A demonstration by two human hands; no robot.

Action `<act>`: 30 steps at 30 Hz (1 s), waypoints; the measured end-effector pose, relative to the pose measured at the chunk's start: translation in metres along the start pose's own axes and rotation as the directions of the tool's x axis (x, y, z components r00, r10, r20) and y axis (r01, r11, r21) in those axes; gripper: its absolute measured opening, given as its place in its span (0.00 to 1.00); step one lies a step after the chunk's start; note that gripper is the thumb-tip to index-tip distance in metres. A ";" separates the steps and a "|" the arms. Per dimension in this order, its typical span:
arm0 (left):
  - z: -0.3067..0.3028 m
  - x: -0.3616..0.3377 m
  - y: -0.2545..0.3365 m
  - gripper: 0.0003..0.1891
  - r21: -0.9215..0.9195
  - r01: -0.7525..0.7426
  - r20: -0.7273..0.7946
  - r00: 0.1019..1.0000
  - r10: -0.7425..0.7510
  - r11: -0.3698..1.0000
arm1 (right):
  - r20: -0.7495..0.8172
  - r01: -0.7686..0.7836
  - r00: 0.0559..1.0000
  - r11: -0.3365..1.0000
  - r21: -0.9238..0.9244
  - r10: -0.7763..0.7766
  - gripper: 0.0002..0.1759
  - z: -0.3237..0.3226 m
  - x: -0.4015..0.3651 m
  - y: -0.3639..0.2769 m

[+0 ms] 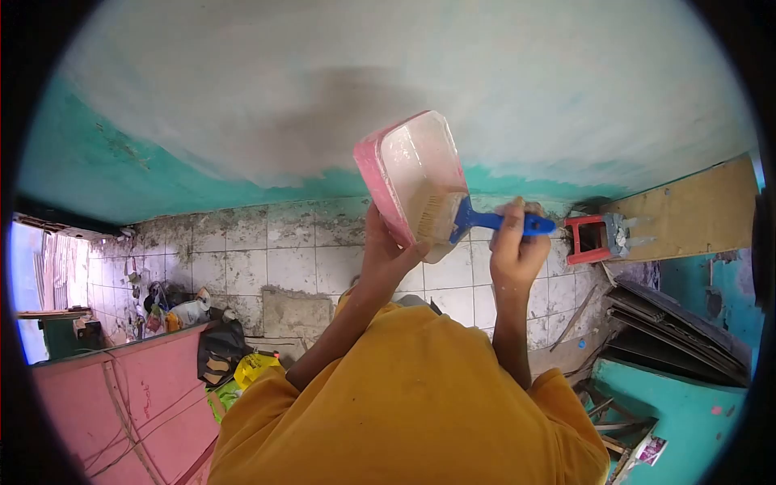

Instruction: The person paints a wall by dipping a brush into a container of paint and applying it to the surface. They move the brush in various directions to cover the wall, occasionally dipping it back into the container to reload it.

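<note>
A pink plastic tub (378, 179) with white paint inside is tilted in front of my chest. My left hand (390, 252) grips its lower edge, with the thumb on the near rim. In my right hand (518, 246) is the blue handle of a wide paintbrush (487, 220), with the fingers closed round it. The brush's pale bristles reach into the near end of the tub, against its inner wall. Ahead stands a wall (517, 89), pale white above and turquoise along its lower part.
A red plastic stool (587, 240) stands at the right beside a tan board (687, 212). Dark stacked sheets (675, 323) lean at the lower right. Bags (222, 349) and clutter lie at the left by a pink panel (153, 396). Stained white tiles (291, 269) cover the floor.
</note>
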State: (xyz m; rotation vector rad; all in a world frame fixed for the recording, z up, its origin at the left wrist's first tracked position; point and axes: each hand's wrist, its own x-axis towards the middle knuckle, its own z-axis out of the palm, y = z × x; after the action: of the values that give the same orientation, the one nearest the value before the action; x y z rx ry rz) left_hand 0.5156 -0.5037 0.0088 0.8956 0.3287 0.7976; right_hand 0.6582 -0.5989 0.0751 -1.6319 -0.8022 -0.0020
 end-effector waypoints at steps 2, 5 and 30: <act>-0.009 0.003 0.003 0.47 0.041 -0.029 0.000 1.000 0.029 0.999 | -0.120 -0.052 0.991 0.995 0.090 0.063 0.14 0.007 -0.002 -0.010; -0.016 0.005 0.006 0.45 0.018 0.008 -0.021 1.000 -0.007 1.000 | -0.244 -0.111 0.956 0.972 0.209 0.162 0.15 0.006 -0.005 -0.004; 0.023 0.013 -0.077 0.41 -0.015 0.136 -0.305 0.943 -0.134 0.991 | -0.153 -0.399 0.833 0.769 0.499 0.532 0.22 -0.058 0.074 0.155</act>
State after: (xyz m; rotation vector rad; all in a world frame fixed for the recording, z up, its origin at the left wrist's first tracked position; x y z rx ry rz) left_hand 0.5742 -0.5353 -0.0382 0.7454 0.6584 0.8077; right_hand 0.8151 -0.6135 -0.0136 -1.3033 -0.1245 0.2822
